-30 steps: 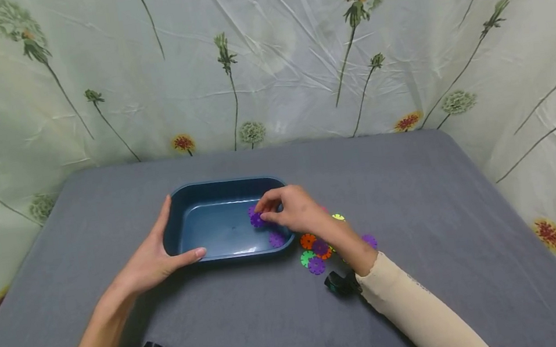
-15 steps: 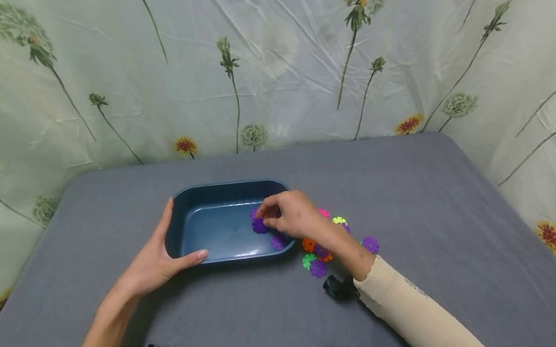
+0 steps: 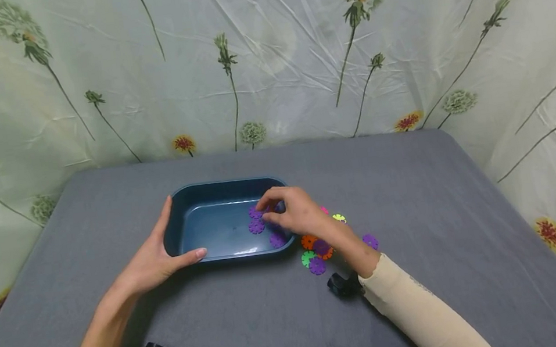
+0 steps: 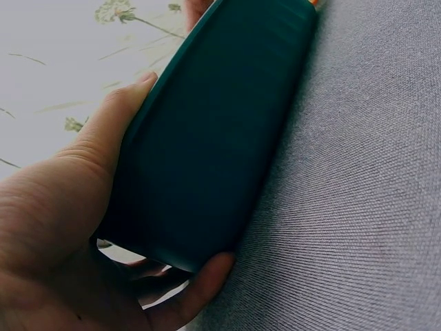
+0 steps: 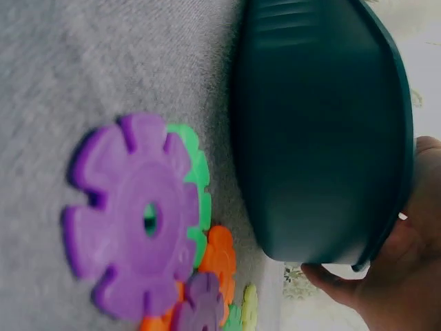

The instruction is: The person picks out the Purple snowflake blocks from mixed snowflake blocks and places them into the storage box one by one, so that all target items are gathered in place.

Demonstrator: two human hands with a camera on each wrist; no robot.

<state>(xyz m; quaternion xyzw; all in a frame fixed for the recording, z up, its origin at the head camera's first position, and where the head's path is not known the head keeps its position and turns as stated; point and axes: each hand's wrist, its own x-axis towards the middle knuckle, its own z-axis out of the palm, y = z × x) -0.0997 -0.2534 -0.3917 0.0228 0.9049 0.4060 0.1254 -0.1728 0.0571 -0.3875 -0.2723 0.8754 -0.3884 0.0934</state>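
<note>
A deep blue plastic tray [image 3: 214, 252] sits on the grey table. My left hand [image 3: 149, 261] grips its left end, thumb along the near rim; the left wrist view has the fingers wrapped around that end. Over the tray's right end is my right hand [image 3: 294, 212], thumb and index finger apart with nothing seen between them. Just beneath those fingertips, purple notched plastic discs lie in the tray: one disc [image 3: 256, 227] beside a second disc [image 3: 254, 212], and another disc [image 3: 277, 240] nearer the front wall. Part of the tray's right side is hidden by this hand.
Outside the tray's right end lie several loose notched discs, among them a green disc [image 3: 308, 258], a purple disc [image 3: 316, 266], an orange disc [image 3: 308, 242] and a yellow disc [image 3: 339, 218]. My right forearm covers some. A flowered cloth [image 3: 283, 50] hangs behind the table.
The purple disc pinched by my right hand has been let go and now lies in the tray. Thumb and index finger have spread apart. My left hand keeps its hold on the tray.
</note>
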